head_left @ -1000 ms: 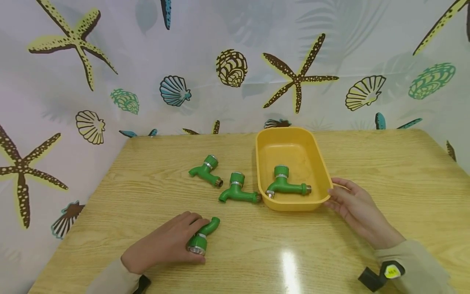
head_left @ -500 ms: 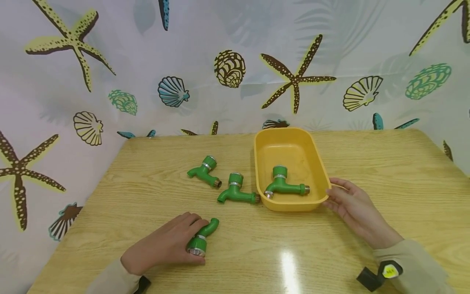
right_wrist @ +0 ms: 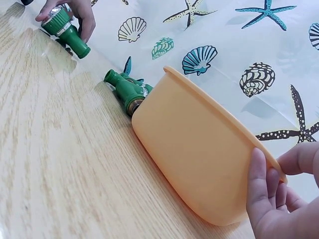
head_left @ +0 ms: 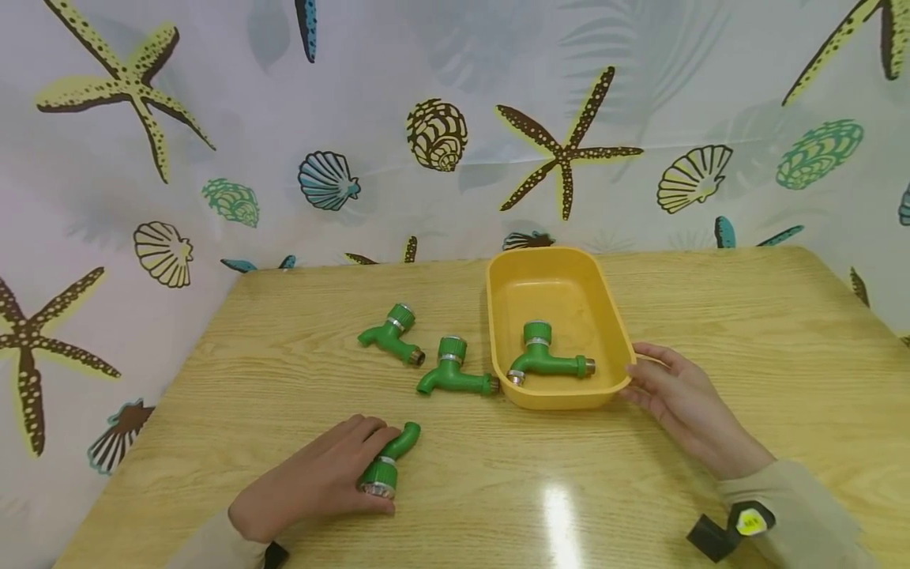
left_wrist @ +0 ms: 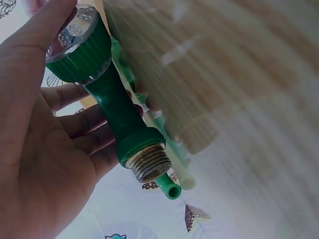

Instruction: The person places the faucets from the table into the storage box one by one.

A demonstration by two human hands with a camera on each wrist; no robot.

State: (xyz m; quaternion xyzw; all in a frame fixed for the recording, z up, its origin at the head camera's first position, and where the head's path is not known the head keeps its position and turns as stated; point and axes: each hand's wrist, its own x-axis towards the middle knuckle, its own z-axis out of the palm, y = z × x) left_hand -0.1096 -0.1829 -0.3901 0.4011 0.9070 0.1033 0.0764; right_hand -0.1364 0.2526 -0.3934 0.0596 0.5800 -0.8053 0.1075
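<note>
While left grip (head_left: pixel 316 478) partly hides its clasped tap (head_left: pixel 381 474), right grip (head_left: pixel 686 407) pinches the tub (head_left: pixel 562 401).

Worktop (head_left: pixel 490 490): free lane btwn L hand (head_left: pixel 320 474) & R hand (head_left: pixel 686 407)
Near tap (head_left: pixel 455 379): blocks fwd-R of L hand
Far tap (head_left: pixel 389 338): same dir., farther
Tub (head_left: pixel 562 401): wall blocks L of R hand

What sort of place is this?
Perhaps an indoor workspace, though the wider room is out of view: a wood-grain table, a seashell-print sheet behind it, and green taps in and beside a yellow tub.
</note>
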